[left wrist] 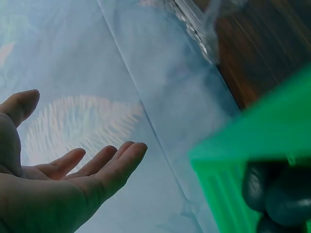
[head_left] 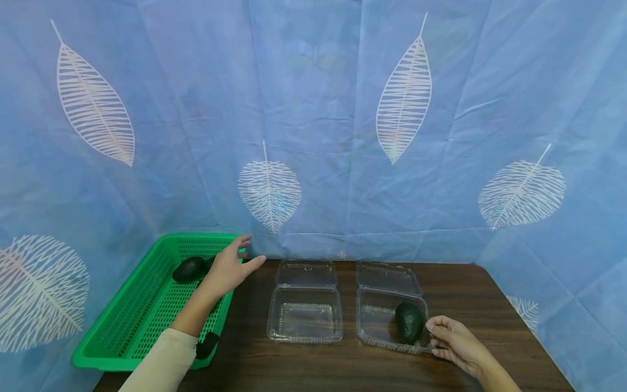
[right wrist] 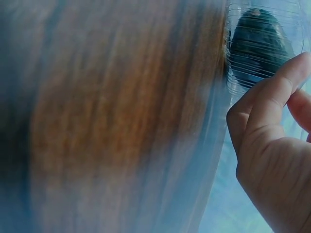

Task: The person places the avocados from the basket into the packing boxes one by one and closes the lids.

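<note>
Green slotted basket (head_left: 147, 310) sits at left end of wooden table (head_left: 490, 305), dark avocados (head_left: 189, 269) inside it at the far end. Left hand (head_left: 229, 268) hovers over basket's far right corner, fingers straight and spread, thumb out, holding nothing; left wrist view shows the same loose flat palm (left wrist: 58, 179) next to the basket rim (left wrist: 252, 145) with avocados (left wrist: 277, 194) below. Another dark item (head_left: 208, 344) lies by the basket's near right corner, partly hidden by the sleeve (head_left: 164, 362).

Two clear plastic clamshell boxes stand side by side mid-table, lids flipped back toward the blue leaf-print curtain (head_left: 313, 136). Left box (head_left: 305, 314) has no fruit in it. Right box (head_left: 387, 318) holds one avocado (head_left: 409, 322), upright-ish against its right wall.

Right hand (head_left: 455, 344) sits at the right box's near right corner, fingers curled, fingertips on the rim; looks like a light pinch of the edge. Right wrist view is blurry, shows bent fingers (right wrist: 277, 107) against ribbed clear plastic with the avocado (right wrist: 260, 43) behind it
</note>
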Available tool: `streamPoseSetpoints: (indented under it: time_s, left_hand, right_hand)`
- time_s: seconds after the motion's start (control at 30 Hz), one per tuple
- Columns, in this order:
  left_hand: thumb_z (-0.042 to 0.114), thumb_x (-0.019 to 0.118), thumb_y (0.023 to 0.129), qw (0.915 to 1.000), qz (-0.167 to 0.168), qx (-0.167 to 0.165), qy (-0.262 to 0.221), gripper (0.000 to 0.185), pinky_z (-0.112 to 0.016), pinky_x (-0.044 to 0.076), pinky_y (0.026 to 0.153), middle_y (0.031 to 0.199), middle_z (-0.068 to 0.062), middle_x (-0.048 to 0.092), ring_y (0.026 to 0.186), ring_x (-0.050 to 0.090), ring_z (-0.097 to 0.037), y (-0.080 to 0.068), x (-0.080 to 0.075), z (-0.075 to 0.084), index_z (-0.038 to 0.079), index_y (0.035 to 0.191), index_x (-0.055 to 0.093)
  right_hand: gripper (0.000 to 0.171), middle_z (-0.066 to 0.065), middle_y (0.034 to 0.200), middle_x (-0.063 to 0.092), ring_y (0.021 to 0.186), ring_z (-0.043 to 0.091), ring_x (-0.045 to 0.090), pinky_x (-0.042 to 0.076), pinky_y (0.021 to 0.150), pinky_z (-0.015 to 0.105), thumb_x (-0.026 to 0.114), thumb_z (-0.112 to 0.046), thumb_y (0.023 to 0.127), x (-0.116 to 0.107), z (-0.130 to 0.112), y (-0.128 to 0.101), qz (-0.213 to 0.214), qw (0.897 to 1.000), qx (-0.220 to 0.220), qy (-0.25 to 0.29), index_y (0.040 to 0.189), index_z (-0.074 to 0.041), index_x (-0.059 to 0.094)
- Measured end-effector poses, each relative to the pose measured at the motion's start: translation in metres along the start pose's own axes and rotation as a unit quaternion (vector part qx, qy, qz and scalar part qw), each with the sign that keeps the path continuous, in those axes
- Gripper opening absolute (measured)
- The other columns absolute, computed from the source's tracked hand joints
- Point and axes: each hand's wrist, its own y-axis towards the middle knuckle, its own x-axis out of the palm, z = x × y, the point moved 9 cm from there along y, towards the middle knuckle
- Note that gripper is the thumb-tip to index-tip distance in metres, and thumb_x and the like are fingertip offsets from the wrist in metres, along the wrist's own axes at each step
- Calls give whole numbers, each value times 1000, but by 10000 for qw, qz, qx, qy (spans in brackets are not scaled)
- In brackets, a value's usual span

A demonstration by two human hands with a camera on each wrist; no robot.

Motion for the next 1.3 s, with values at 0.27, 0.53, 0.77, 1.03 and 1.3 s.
streamPoseSetpoints:
  time_s: [0.27,0.53,0.77,1.03,1.3]
  left_hand:
    - [46,65,101,9990,67,-376,245,82,-61,52,101,159,-29,39,139,48,-50,3,-24,-36,6,162,29]
    - [46,64,101,9956,-24,-807,469,84,-62,51,97,157,-34,37,137,46,-53,1,-42,-68,1,161,26]
    - [46,63,101,9931,-63,-1054,520,88,-66,48,99,154,-39,37,134,45,-57,1,-51,-94,-6,160,22]
    - [44,63,102,9891,-297,-1440,93,91,-67,44,106,158,-42,27,141,34,-59,1,-50,-123,-10,160,17]
    - [43,62,103,9814,-542,-1833,-196,92,-68,48,100,159,-42,17,141,31,-61,2,-47,-137,-13,159,15]
  right_hand:
    - [15,-2,96,56,82,6,59,59,77,24,50,-24,111,1,-1,1,-43,10000,-16,-20,115,-11,55]
    - [14,-3,96,57,82,5,60,59,77,23,49,-24,111,3,-2,0,-134,9999,-31,16,115,-12,55]
    - [16,-3,96,57,81,5,60,59,77,23,49,-25,111,1,-1,1,-129,9999,9,12,116,-11,55]
    - [15,-3,96,57,82,5,60,59,77,23,49,-24,111,1,-1,0,-174,9998,-5,30,117,-11,56]
    - [15,-3,96,58,82,5,61,60,77,23,48,-23,112,2,-2,-1,-222,9997,-25,95,117,-11,55]
